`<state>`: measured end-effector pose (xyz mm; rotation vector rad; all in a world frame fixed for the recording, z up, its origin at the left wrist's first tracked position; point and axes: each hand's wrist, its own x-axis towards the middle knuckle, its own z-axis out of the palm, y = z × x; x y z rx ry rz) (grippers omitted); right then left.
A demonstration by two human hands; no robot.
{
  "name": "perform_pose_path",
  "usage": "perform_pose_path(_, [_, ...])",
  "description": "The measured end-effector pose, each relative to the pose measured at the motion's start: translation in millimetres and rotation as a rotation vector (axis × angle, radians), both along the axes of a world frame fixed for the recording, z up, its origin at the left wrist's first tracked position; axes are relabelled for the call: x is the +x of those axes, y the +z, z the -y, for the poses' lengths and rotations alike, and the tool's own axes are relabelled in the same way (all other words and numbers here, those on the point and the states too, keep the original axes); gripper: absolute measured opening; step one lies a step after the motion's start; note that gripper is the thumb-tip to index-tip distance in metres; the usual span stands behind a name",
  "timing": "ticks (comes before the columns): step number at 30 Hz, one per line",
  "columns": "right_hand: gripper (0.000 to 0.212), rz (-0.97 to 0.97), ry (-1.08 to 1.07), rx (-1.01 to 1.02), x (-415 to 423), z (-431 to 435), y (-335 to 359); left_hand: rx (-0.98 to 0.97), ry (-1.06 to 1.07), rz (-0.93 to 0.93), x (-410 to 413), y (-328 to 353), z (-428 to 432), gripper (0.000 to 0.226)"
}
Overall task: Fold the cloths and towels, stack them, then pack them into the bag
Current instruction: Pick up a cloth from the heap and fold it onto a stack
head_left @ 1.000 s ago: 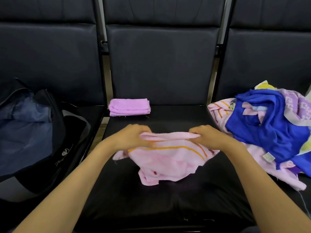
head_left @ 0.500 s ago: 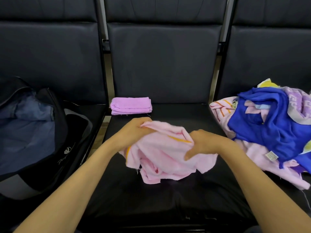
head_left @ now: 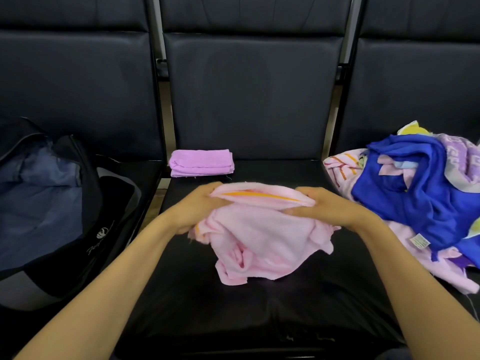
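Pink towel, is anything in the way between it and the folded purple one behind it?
Nothing visible is. The pink towel, gripped by the left hand and right hand, is bunched over the middle seat. Only bare black seat shows between it and the folded purple towel at the seat's back left corner.

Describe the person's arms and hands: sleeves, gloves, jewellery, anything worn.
Nothing worn is visible. The left hand and right hand are bare, with no gloves, and no ring shows on the parts of the fingers in view. The left forearm and right forearm are uncovered down to the frame edge: no sleeve, watch, bracelet or strap appears at either wrist.
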<state>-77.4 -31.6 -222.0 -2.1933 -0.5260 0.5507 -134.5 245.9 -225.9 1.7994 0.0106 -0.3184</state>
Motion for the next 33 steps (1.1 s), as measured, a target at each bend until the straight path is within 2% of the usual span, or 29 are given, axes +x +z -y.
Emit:
perform_pose_path(2, [0.041,-0.052,0.024,-0.009,0.1,0.3,5.9,-0.016,0.029,0.046,1.6,7.3,0.6,0.026])
perform_pose_path(4, [0.051,-0.021,0.064,-0.175,0.5,-0.8,6.3,0.056,-0.062,0.084,1.8,12.3,-2.4,0.039])
perform_pose_path(6, [0.044,0.101,0.084,-0.384,0.6,-5.0,2.5,0.238,-0.209,0.045,-0.6,14.3,-4.2,0.045])
perform_pose_path(9, [0.023,0.238,0.056,-0.497,3.8,-10.4,-4.7,0.672,-0.293,-0.016,0.7,6.2,2.2,0.022])
perform_pose_path(11, [0.022,0.242,0.050,-0.566,5.8,-9.4,-7.1,0.810,-0.277,-0.003,0.0,0.3,6.0,0.014])
perform_pose_path(12, [0.022,0.223,0.055,-0.608,6.4,-8.2,-7.9,0.761,-0.268,0.015,0.0,-3.6,4.9,0.011])
perform_pose_path(14, [0.020,0.173,0.074,-0.649,2.5,-7.4,-9.7,0.482,-0.244,0.017,-5.2,-5.8,2.2,0.023])
perform_pose_path(16, [0.022,0.152,0.103,-0.592,-1.2,-8.3,-13.5,0.218,-0.229,0.031,-9.9,-3.9,3.7,0.038])
perform_pose_path(17, [0.025,0.149,0.113,-0.535,-2.9,-9.6,-15.4,0.115,-0.208,0.040,-10.0,-3.5,6.3,0.041])
perform_pose_path(20, [0.039,0.049,0.077,-0.249,-10.3,-16.9,-16.5,-0.125,-0.094,0.064,-8.3,3.5,14.7,0.030])
perform_pose_path(22, [0.051,-0.105,0.067,-0.041,-13.8,-20.4,-10.9,-0.171,-0.028,0.099,-7.2,11.5,15.8,0.017])
perform_pose_path(23, [0.055,-0.175,0.076,0.031,-15.5,-20.7,-6.3,-0.143,-0.013,0.123,-7.7,15.5,14.7,0.015])
perform_pose_path(25, [0.059,-0.186,0.136,-0.012,-16.5,-18.4,2.6,-0.011,-0.054,0.211,-8.8,23.6,9.3,0.020])
perform_pose_path(27, [0.061,-0.053,0.193,-0.290,-16.5,-17.1,7.2,0.144,-0.226,0.226,-9.2,25.8,1.4,0.042])
perform_pose_path(29, [0.056,0.079,0.174,-0.595,-16.5,-20.9,7.1,0.363,-0.405,0.096,-9.8,21.8,-5.4,0.057])
perform_pose_path(31, [0.041,0.195,0.128,-0.727,-14.7,-25.2,4.8,0.635,-0.467,0.009,-7.7,11.0,-7.5,0.043])
perform_pose_path(33, [0.026,0.279,0.082,-0.752,-12.6,-26.0,7.6,0.794,-0.407,-0.012,-5.4,4.0,-5.5,0.032])
